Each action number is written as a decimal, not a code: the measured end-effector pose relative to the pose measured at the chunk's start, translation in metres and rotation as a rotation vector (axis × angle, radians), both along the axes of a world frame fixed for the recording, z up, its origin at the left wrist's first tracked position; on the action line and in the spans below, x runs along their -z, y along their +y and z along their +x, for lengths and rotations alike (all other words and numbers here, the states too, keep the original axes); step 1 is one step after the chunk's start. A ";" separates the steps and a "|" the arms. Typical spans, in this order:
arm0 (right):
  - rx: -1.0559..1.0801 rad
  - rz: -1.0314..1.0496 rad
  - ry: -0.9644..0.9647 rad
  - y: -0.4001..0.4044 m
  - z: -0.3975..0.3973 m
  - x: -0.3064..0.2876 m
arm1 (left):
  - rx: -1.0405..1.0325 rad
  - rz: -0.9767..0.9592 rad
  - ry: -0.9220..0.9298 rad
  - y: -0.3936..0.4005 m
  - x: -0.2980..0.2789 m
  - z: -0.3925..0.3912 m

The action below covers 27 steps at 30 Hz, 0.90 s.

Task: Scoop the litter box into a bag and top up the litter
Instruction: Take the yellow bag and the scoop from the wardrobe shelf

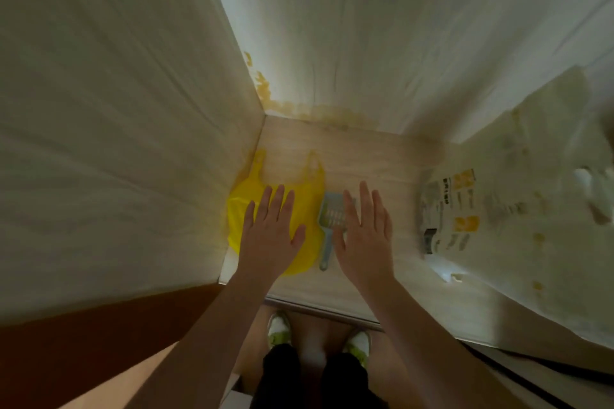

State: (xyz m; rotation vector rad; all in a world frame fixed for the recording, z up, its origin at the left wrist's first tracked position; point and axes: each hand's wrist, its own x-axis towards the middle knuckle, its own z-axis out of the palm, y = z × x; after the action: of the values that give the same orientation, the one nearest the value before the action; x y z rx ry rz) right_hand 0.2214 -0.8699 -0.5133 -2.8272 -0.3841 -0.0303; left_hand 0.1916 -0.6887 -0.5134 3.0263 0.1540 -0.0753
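While I look down from the head camera, I see both hands held out flat over a pale wooden floor (pixel 365 156) in the middle of the frame; the left hand (pixel 269 232) has its grip wide, fingers straight and spread, and it holds nothing; it is over a yellow bag (pixel 239 206) that lies flat on the floor, its two handles pointing to the top of the frame; the right hand (pixel 363 236) also has a wide grip and holds nothing; just under its fingers lies a grey litter scoop (pixel 327 229), between the two hands and touching the right edge of the bag; a big pale litter sack (pixel 498 206) with yellow marks fills the right of the frame; I cannot see a litter box; two light shoes (pixel 279 329) show at the bottom.
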 end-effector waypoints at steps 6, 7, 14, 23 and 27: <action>0.101 0.092 0.281 0.028 -0.011 0.093 | -0.077 0.060 0.184 0.013 0.093 0.010; 0.129 0.095 0.317 0.034 -0.015 0.106 | -0.090 0.069 0.218 0.016 0.107 0.007; 0.582 0.151 0.672 0.060 -0.029 0.146 | -0.255 0.010 0.331 0.019 0.163 -0.025; 0.693 0.388 0.805 0.055 -0.010 0.159 | -0.302 -0.098 0.425 0.019 0.173 -0.027; 0.707 0.510 0.905 0.048 -0.006 0.149 | -0.296 -0.128 0.447 0.019 0.162 -0.024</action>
State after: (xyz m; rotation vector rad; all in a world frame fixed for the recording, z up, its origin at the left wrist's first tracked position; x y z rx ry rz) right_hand 0.2152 -0.8219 -0.6621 -2.0401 0.7064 0.8272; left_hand 0.1675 -0.6699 -0.6752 2.7738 0.6037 -0.7032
